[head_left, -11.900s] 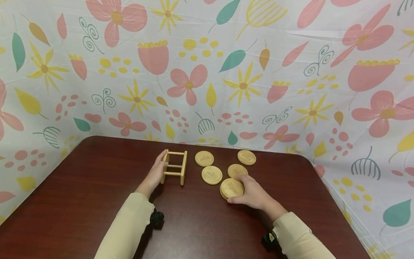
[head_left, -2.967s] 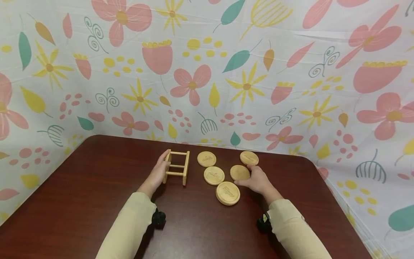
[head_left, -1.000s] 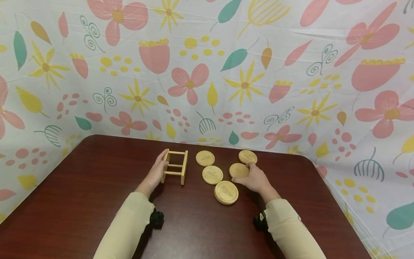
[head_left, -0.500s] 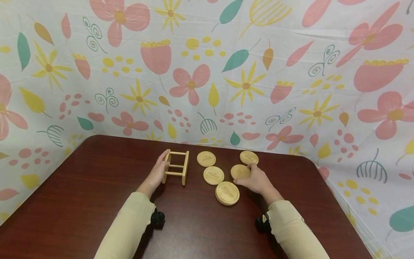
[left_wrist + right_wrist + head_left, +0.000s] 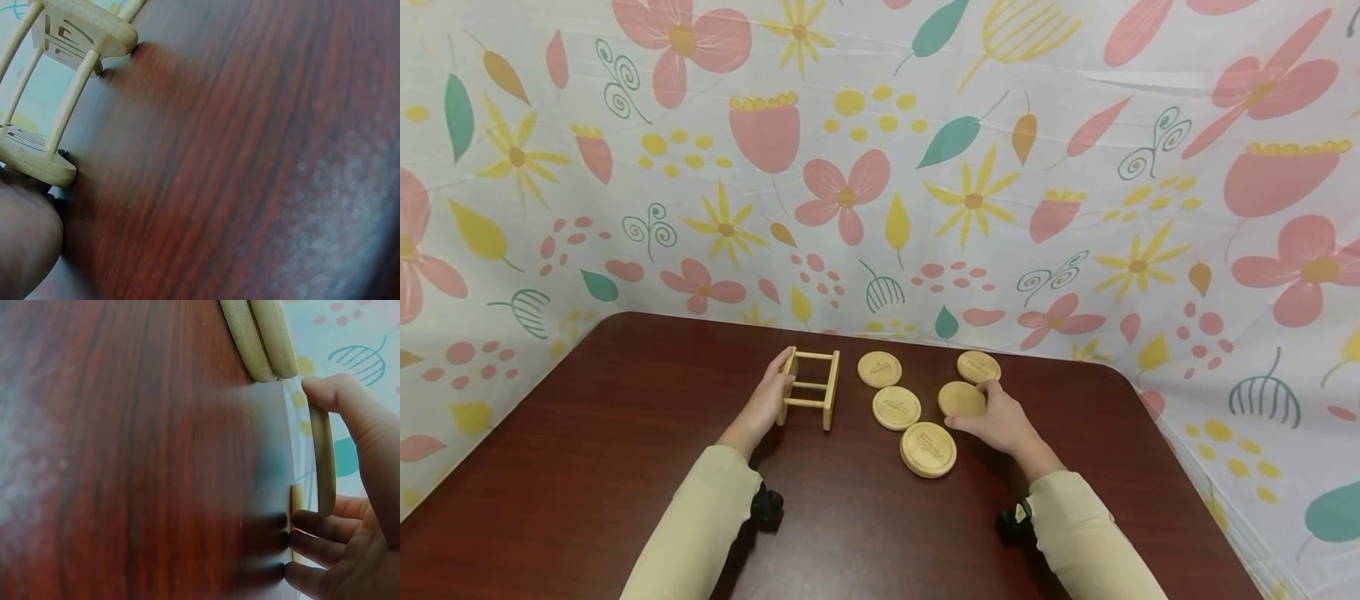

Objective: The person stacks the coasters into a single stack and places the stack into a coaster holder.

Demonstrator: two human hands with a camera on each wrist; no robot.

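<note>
My left hand [image 5: 765, 407] grips the near-left end panel of a small wooden coaster rack [image 5: 831, 390], which stands on the table with bare slots between its dowels. In the left wrist view, the rack's slotted end panels [image 5: 84, 31] and dowels show. My right hand [image 5: 1006, 423] pinches a round wooden coaster [image 5: 962, 400] by its edges between thumb and fingers; its plain face is up. The right wrist view shows that coaster [image 5: 323, 462] tilted and raised off the tabletop. Close to my right thumb lies a stack of two coasters [image 5: 928, 448].
Three more coasters lie flat with engraved text up: one at the back [image 5: 879, 369], one in front of it [image 5: 897, 408], one at the back right [image 5: 978, 367]. The dark wooden table [image 5: 625, 467] meets a flowered cloth [image 5: 850, 275] behind and at both sides.
Earlier my right hand gripped the top of the coaster stack; it has let go and moved to the plain-faced coaster, now shifted slightly right. The left hand has stayed on the rack.
</note>
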